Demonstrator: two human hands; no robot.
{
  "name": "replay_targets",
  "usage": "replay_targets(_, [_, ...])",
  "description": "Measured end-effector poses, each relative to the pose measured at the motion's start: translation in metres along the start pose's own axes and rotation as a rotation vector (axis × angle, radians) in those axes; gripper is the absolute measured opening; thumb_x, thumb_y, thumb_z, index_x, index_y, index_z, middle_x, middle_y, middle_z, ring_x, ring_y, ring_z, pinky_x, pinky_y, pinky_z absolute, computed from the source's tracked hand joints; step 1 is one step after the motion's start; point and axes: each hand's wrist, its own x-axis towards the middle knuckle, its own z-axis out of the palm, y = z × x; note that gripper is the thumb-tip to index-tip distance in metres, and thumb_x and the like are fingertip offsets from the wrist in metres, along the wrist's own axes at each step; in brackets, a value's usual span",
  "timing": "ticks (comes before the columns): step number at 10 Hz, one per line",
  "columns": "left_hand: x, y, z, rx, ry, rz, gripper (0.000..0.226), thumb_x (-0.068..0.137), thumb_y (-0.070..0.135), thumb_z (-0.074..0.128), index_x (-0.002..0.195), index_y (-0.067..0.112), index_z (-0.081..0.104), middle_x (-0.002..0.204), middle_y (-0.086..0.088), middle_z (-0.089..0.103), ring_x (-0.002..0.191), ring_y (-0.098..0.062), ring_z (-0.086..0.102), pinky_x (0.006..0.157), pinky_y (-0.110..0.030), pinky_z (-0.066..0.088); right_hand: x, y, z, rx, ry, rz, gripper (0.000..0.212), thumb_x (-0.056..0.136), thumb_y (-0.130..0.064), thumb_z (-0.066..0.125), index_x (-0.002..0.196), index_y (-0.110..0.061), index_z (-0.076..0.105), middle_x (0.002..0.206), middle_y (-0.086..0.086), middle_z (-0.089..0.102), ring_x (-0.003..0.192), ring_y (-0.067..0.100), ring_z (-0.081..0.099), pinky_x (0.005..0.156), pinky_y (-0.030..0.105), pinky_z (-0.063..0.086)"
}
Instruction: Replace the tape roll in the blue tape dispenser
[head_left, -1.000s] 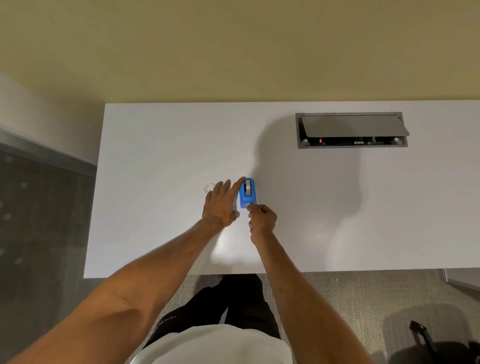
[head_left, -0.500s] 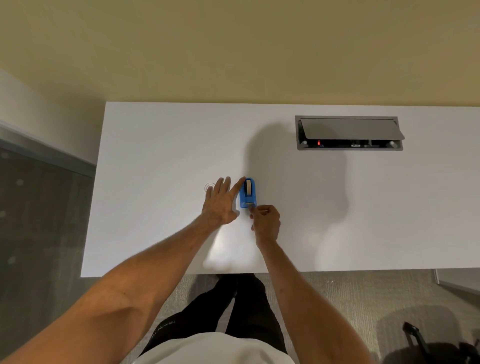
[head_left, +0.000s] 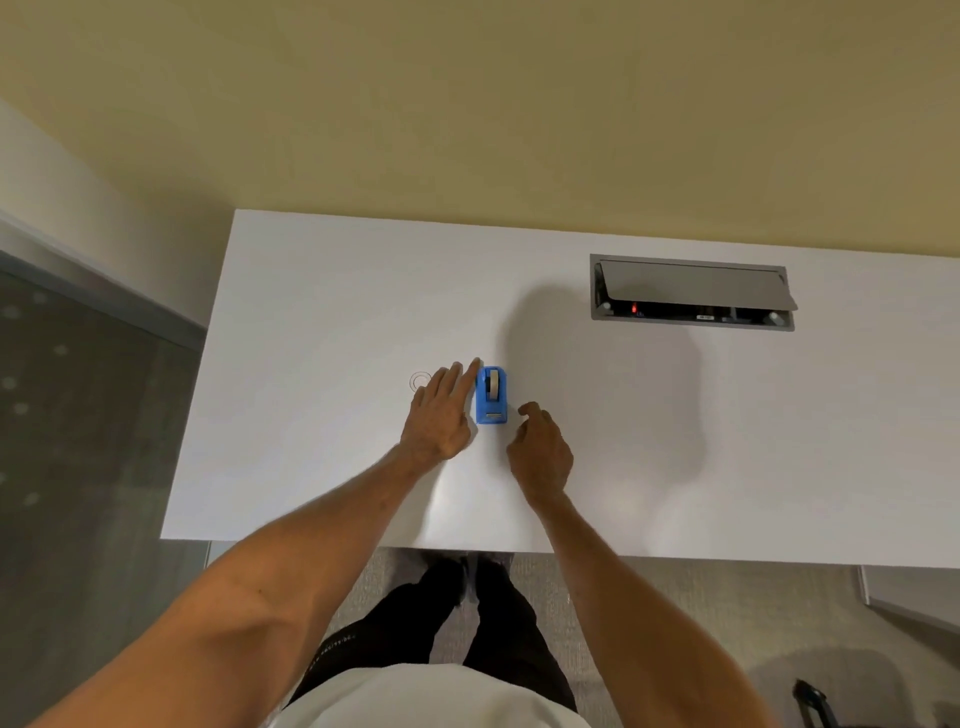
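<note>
The blue tape dispenser (head_left: 490, 410) stands on the white desk (head_left: 311, 312), with a tape roll (head_left: 493, 383) seated in its top. My left hand (head_left: 439, 415) lies flat on the desk just left of it, fingers spread, the index finger resting along the dispenser's left side. My right hand (head_left: 540, 452) hovers a little to the right of the dispenser's near end, fingers loosely curled, touching nothing. A clear ring-shaped roll (head_left: 418, 381) lies on the desk beyond my left fingertips, partly hidden by them.
A grey cable box (head_left: 691, 293) with its lid raised is sunk into the desk at the back right. The desk's left edge and near edge are close. A dark object (head_left: 810, 699) sits on the carpet at the lower right.
My right hand has let go of the dispenser's near end and drawn back to the right. My left hand and the dispenser have stayed in place.
</note>
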Motion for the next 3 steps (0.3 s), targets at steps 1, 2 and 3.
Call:
replay_targets(1, [-0.007, -0.001, 0.004, 0.074, 0.036, -0.021, 0.067, 0.113, 0.03, 0.031, 0.171, 0.021, -0.001, 0.18, -0.004, 0.006, 0.168, -0.027, 0.007, 0.136, -0.049, 0.018, 0.0, 0.007, -0.008, -0.142, 0.042, -0.174, 0.046, 0.106, -0.014, 0.048, 0.152, -0.02, 0.045, 0.144, 0.001, 0.06, 0.13, 0.021, 0.059, 0.106, 0.039, 0.051])
replay_targets(2, [-0.02, 0.005, -0.002, 0.096, 0.033, -0.051, 0.063, 0.115, 0.037, 0.023, 0.171, 0.02, -0.001, 0.18, -0.005, -0.003, 0.169, -0.027, -0.003, 0.137, -0.051, 0.01, -0.008, 0.007, -0.024, -0.168, 0.059, -0.237, 0.059, 0.11, -0.023, 0.042, 0.165, -0.019, 0.021, 0.166, 0.002, 0.038, 0.154, 0.019, 0.038, 0.127, 0.045, 0.034])
replay_targets(3, [-0.025, 0.01, -0.008, 0.109, 0.077, -0.052, 0.063, 0.116, 0.039, 0.02, 0.171, 0.02, -0.002, 0.18, -0.006, -0.008, 0.169, -0.026, -0.007, 0.138, -0.05, 0.007, -0.007, 0.007, -0.033, -0.239, 0.06, -0.273, 0.06, 0.113, -0.035, 0.026, 0.168, -0.021, 0.004, 0.176, 0.002, 0.014, 0.164, 0.018, 0.017, 0.135, 0.048, 0.017])
